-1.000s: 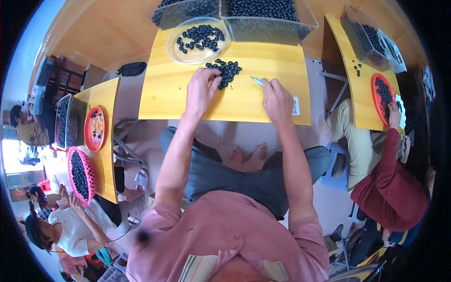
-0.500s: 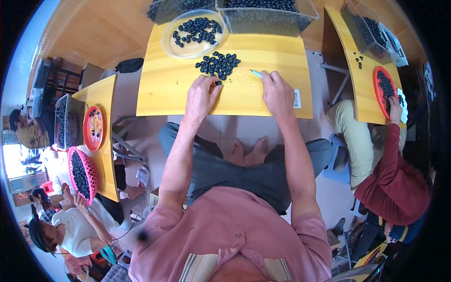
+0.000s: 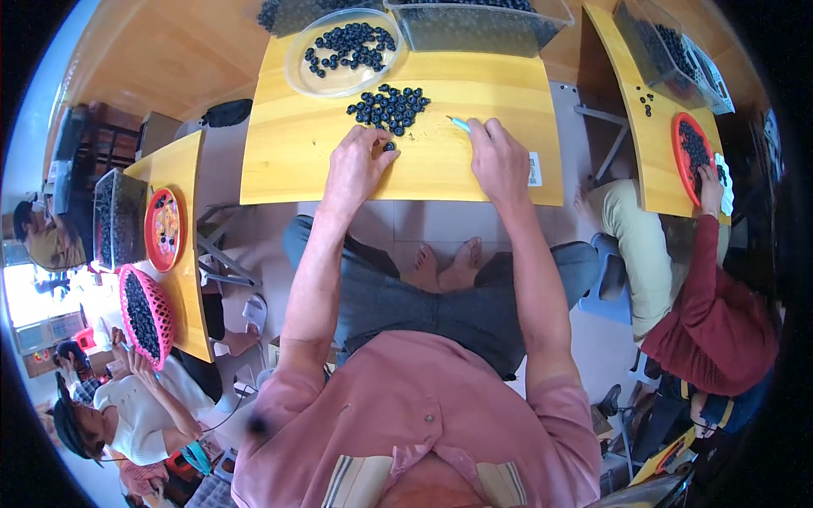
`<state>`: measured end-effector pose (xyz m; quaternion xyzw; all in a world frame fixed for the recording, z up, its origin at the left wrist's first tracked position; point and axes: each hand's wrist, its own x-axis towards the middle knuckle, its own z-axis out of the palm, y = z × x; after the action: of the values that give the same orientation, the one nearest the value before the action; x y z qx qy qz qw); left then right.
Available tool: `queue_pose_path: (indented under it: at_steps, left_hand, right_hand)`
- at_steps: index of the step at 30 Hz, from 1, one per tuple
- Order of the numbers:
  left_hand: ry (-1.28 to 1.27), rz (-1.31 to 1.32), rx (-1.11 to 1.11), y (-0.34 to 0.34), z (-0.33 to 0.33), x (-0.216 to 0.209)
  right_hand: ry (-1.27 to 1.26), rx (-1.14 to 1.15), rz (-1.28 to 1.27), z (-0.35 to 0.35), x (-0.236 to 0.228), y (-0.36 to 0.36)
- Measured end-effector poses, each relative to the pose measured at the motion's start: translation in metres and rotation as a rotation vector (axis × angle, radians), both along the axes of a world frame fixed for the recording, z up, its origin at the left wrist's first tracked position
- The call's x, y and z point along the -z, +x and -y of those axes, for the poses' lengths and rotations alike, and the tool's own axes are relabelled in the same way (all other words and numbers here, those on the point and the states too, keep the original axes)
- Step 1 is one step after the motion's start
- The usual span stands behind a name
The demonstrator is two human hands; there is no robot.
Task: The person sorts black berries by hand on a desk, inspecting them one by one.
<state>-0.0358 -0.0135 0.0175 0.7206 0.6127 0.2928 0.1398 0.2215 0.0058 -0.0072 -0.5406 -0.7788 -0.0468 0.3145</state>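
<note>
On the yellow table a loose pile of blueberries (image 3: 388,108) lies in front of me. Close to its near side, my left hand (image 3: 360,165) has thumb and forefinger closed about a single blueberry (image 3: 389,146). My right hand (image 3: 498,161) grips a slim light-blue tool (image 3: 461,124) with a thin pointed tip, which points left toward the pile. The fingers cover most of that tool, so I cannot tell its exact kind. Behind the pile stands a round clear bowl (image 3: 298,78) with more blueberries spread over its bottom.
A clear plastic bin (image 3: 474,38) full of blueberries stands at the table's far edge. A white label (image 3: 534,169) is near my right hand. People work at side tables, with a red tray (image 3: 680,140) at right and a pink basket (image 3: 166,317) at left.
The view has shifted slightly, so the table sits a little higher. My left fingers have opened around the blueberry a bit, showing more of it. The right hand keeps its tool.
</note>
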Motion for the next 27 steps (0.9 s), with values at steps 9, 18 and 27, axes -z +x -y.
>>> queue_pose_path:
  at_steps: [9, 18, 27]
  left_hand:
    - [-0.165, 0.093, -0.054, 0.014, -0.001, -0.008]
    - [-0.243, 0.813, -0.034, 0.072, -0.024, 0.022]
    - [-0.155, 0.841, -0.024, 0.076, -0.028, 0.027]
  right_hand:
    - [0.011, 0.015, 0.008, -0.002, 0.004, 0.000]
    - [0.007, 0.023, -0.002, 0.000, 0.002, 0.000]
    - [0.046, -0.029, 0.005, 0.001, -0.003, -0.001]
